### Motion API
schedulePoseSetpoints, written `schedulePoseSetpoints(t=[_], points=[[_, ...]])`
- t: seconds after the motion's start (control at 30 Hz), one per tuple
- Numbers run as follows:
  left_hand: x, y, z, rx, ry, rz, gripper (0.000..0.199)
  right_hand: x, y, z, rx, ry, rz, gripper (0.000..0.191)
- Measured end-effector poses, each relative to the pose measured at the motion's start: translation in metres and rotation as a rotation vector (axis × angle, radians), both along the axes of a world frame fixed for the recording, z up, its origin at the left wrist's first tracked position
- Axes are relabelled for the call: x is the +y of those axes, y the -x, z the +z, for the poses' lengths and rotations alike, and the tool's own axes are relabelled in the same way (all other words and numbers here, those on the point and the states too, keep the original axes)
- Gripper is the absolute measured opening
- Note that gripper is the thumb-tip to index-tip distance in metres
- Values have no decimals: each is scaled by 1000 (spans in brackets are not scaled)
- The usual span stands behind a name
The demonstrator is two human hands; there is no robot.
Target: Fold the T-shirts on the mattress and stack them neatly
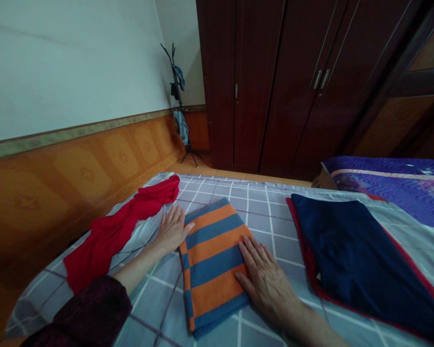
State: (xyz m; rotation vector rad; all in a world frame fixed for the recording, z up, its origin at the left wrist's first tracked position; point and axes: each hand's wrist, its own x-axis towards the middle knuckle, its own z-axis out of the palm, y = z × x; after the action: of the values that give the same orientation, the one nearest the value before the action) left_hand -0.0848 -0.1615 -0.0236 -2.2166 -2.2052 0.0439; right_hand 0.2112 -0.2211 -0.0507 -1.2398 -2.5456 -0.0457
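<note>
An orange and blue-grey striped cloth item (pixel 213 265), folded into a rectangle, lies on the checked bed sheet (pixel 271 284). My left hand (pixel 171 229) rests at its upper left edge, fingers stretched out, the thumb touching the stripes. On its right side my right hand (pixel 262 272) lies flat, fingers extended over the edge of the fabric. Neither hand grips anything. To the left is a crumpled red garment (pixel 119 236) beside a pale cloth. Farther right lies a folded dark navy cloth (pixel 350 255) with red fabric showing along its edges.
Beyond the bed stand dark red wardrobes (pixel 260 86) and a black coat rack (pixel 177 91) hung with a few items. A purple quilted cover (pixel 394 188) is at the right. An orange-panelled wall (pixel 87 173) runs along the left side.
</note>
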Motion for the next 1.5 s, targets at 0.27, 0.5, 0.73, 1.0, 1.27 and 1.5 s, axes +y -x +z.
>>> schedulePoseSetpoints(t=[0.27,0.5,0.73,1.0,1.27,1.5], points=[[20,-110,25,-235,65,-642,58,0,0,-4,20,-29,-3,59],[59,-120,1,-165,114,-689,61,-1,1,-2,27,-4,-2,60],[85,-77,-12,-209,36,-423,65,-4,0,2,21,56,-19,61],[79,-14,-25,-211,-46,-255,53,-5,0,8,58,186,-19,61],[48,3,-19,-192,-202,-170,35,3,-2,25,118,201,-131,59],[49,7,-10,-230,-125,-83,36,4,-12,51,-55,177,-474,29]])
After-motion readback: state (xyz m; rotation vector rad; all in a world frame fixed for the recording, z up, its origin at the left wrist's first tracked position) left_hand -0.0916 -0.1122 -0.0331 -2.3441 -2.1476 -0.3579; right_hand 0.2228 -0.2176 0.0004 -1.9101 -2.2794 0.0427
